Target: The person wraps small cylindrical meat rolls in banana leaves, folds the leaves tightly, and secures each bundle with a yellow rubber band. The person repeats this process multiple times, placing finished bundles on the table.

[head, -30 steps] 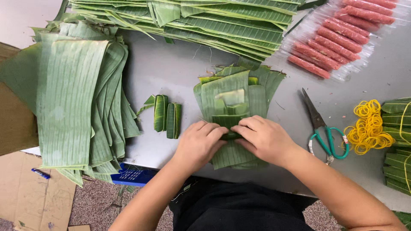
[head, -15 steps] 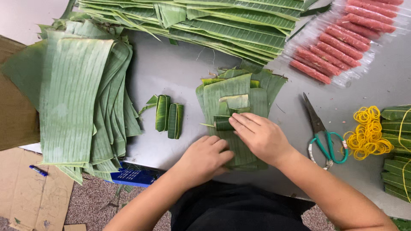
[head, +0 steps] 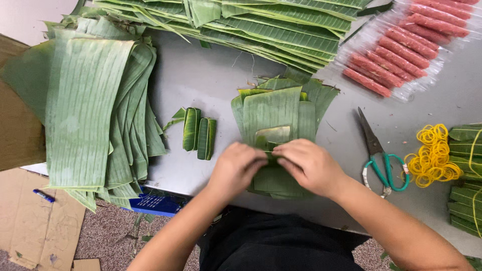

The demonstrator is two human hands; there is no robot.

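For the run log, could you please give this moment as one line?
left hand on small leaf stack | right hand folding leaf | scissors right

Two packages show. At the table's far right corner lies a clear plastic pack of red sausage sticks — long, thin sticks side by side in a slanted row, the film glossy and crinkled at the edges. Under the table's near edge, left of the person, sits a flat blue package with pale print — partly hidden by hanging leaves.
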